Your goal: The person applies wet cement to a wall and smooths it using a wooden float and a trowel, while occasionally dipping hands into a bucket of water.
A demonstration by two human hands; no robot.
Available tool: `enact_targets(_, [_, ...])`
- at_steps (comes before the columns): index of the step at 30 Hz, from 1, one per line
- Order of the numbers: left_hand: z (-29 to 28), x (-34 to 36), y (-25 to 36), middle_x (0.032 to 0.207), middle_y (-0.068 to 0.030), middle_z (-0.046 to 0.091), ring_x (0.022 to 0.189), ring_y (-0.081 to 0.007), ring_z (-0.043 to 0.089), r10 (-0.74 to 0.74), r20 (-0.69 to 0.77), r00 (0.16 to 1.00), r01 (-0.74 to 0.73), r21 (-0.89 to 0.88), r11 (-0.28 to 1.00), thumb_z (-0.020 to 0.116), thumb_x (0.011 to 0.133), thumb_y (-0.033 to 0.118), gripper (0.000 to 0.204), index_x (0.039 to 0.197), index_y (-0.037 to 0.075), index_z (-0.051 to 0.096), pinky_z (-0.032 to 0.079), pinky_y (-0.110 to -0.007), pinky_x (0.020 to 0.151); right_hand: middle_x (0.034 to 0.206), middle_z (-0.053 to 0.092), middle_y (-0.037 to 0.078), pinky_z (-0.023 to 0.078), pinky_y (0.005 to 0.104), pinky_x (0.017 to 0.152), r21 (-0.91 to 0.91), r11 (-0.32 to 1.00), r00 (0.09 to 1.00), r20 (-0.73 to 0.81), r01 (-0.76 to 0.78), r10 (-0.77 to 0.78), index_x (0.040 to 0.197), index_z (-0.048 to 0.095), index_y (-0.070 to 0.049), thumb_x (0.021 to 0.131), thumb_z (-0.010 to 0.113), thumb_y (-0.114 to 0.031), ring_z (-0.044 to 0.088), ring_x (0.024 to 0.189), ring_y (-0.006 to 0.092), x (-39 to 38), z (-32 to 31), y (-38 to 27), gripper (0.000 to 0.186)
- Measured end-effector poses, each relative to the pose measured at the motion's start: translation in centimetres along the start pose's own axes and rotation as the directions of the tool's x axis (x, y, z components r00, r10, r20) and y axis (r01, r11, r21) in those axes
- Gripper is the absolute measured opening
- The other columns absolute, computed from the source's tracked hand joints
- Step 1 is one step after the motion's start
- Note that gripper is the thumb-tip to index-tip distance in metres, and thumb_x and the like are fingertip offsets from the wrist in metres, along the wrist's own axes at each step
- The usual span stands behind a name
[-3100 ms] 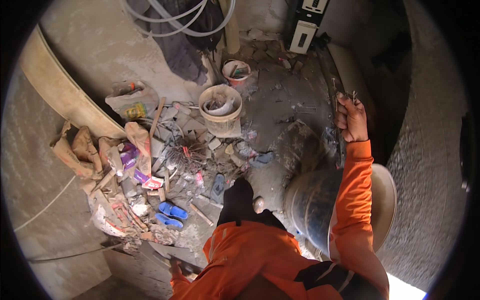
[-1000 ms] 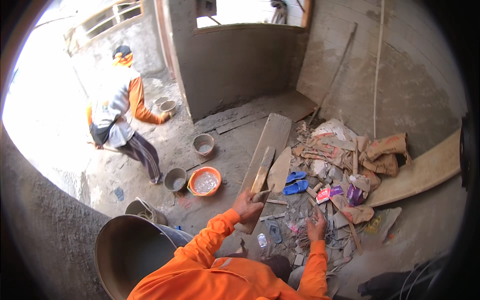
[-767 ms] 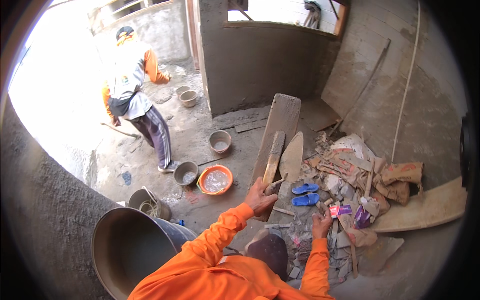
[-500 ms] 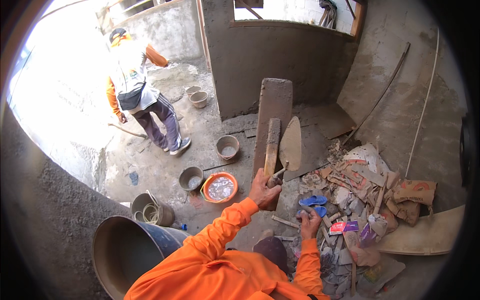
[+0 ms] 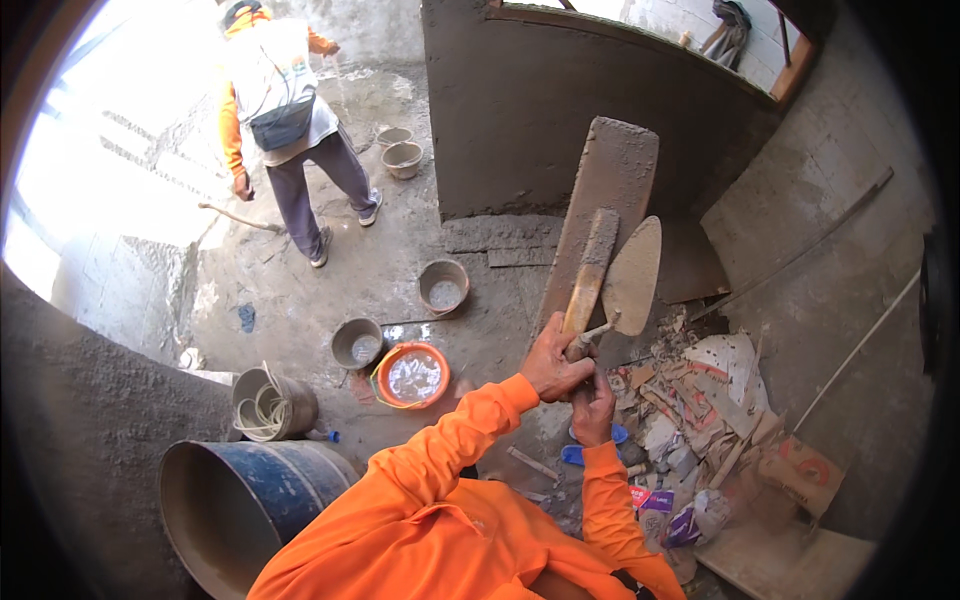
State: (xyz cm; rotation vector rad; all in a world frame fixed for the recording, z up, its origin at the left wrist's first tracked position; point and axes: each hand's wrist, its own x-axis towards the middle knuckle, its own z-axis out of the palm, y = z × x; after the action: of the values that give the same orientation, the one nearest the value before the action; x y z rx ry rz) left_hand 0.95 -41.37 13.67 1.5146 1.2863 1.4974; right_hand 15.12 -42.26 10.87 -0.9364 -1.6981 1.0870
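My left hand (image 5: 556, 366) is closed round the handles of a long, mortar-caked plastering float (image 5: 618, 170) and a pointed trowel (image 5: 634, 278). Both tools tilt up and away to the right, the trowel blade lying beside the float's handle. Just below, my right hand (image 5: 594, 410) meets the left near the butt of the trowel handle. Its fingers are curled in, and what they grip is hidden between the hands.
At left stand a large blue drum (image 5: 250, 490), a bucket with a coiled hose (image 5: 272, 405), an orange bucket of water (image 5: 415, 376) and grey buckets (image 5: 357, 343). Rubble and torn bags (image 5: 700, 410) lie right, before a plastered wall (image 5: 590, 110). A co-worker (image 5: 285, 120) stands far left.
My right hand has come up to meet my left. The float and trowel have swung right with the left hand. My view has shifted, and the co-worker has changed stance.
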Motion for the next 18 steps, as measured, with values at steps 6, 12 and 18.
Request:
enact_targets(6, [-1.9, 10.3, -4.1, 0.091, -0.0132, 0.04, 0.088, -0.0283, 0.046, -0.005, 0.116, 0.993, 0.01, -0.044, 0.999, 0.063, 0.065, 0.023, 0.038, 0.097, 0.002, 0.061, 0.041, -0.035, 0.078, 0.111, 0.057, 0.009, 0.042, 0.0285, 0.087, 0.189, 0.973, 0.984, 0.144, -0.134, 0.107, 0.119, 0.048, 0.004, 0.09, 0.052, -0.018, 0.054, 0.102, 0.0155, 12.0, 0.2, 1.5, 0.037])
enact_targets(12, [-5.3, 21.1, -3.6, 0.106, -0.0096, 0.041, 0.103, -0.0206, 0.045, 0.039, 0.292, 0.956, 0.086, -0.403, 0.911, 0.063, 0.064, 0.015, 0.038, 0.1, 0.002, 0.062, 0.041, -0.035, 0.088, 0.108, 0.056, 0.006, 0.043, 0.0286, 0.084, 0.274, 0.96, 0.977, 0.214, -0.066, 0.007, 0.115, 0.049, 0.001, 0.087, 0.059, -0.03, 0.053, 0.097, 0.0138, 24.0, -0.8, 3.1, 0.043])
enact_targets(18, [-12.9, 26.2, -5.6, 0.131, -0.0125, 0.039, 0.105, -0.0222, 0.051, 0.081, 0.122, 0.989, -0.052, -0.223, 0.973, 0.064, 0.064, 0.007, 0.038, 0.102, 0.0, 0.062, 0.044, -0.035, 0.09, 0.095, 0.06, 0.009, 0.049, 0.0279, 0.07, 0.106, 0.994, 0.995, 0.093, -0.041, 0.031, 0.109, 0.048, 0.001, 0.087, 0.059, -0.025, 0.06, 0.079, 0.0146, 35.2, 1.0, 3.2, 0.036])
